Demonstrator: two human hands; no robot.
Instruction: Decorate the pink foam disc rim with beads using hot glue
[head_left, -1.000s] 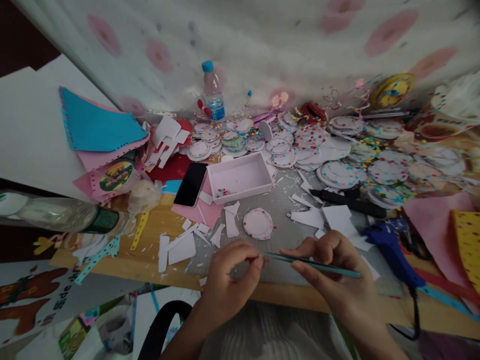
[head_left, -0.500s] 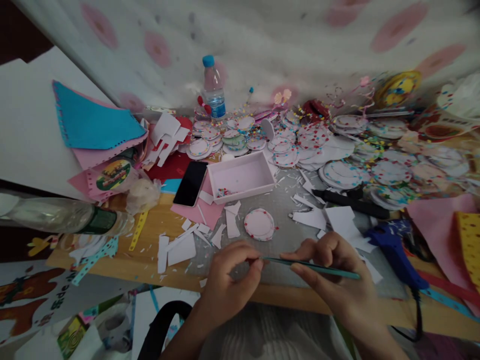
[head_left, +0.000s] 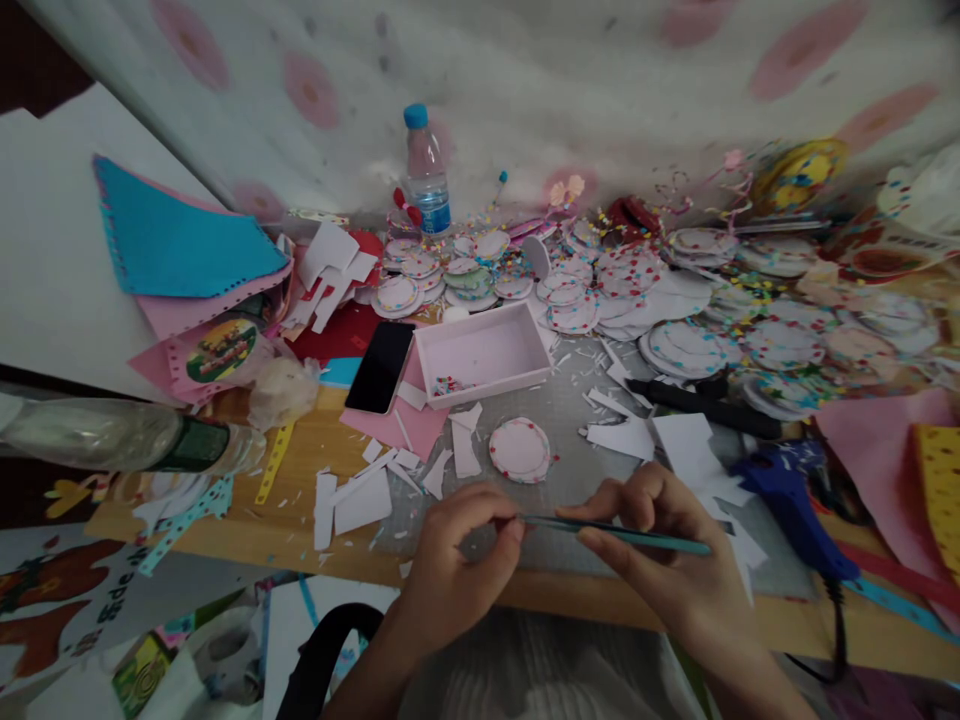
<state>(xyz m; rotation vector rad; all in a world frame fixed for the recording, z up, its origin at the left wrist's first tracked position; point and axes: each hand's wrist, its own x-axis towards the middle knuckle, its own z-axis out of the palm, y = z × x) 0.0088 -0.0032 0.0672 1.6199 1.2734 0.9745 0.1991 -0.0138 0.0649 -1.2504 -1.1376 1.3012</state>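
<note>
Near the table's front edge, my right hand (head_left: 660, 545) grips a slim teal pair of tweezers (head_left: 637, 535) between thumb and fingers. The tweezers' tip points left and meets the fingertips of my left hand (head_left: 469, 560). That hand is closed in a pinch; whatever sits between its thumb and finger is too small or hidden to name. Just beyond the hands lies a round white paper disc (head_left: 519, 450) with small red beads along its rim. Behind it stands a shallow pale pink box (head_left: 487, 360) with a few tiny coloured pieces in its left corner.
A black phone (head_left: 381, 367) lies left of the box, and paper scraps (head_left: 364, 500) are scattered around. Many decorated discs (head_left: 682, 348) are piled at the back beside a water bottle (head_left: 427, 175). On the right are a blue glue gun (head_left: 795, 510) and a black-handled tool (head_left: 701, 407).
My right hand and the tweezers have shifted very slightly left. The left hand keeps its pinch at the tip, and the camera view has moved a little.
</note>
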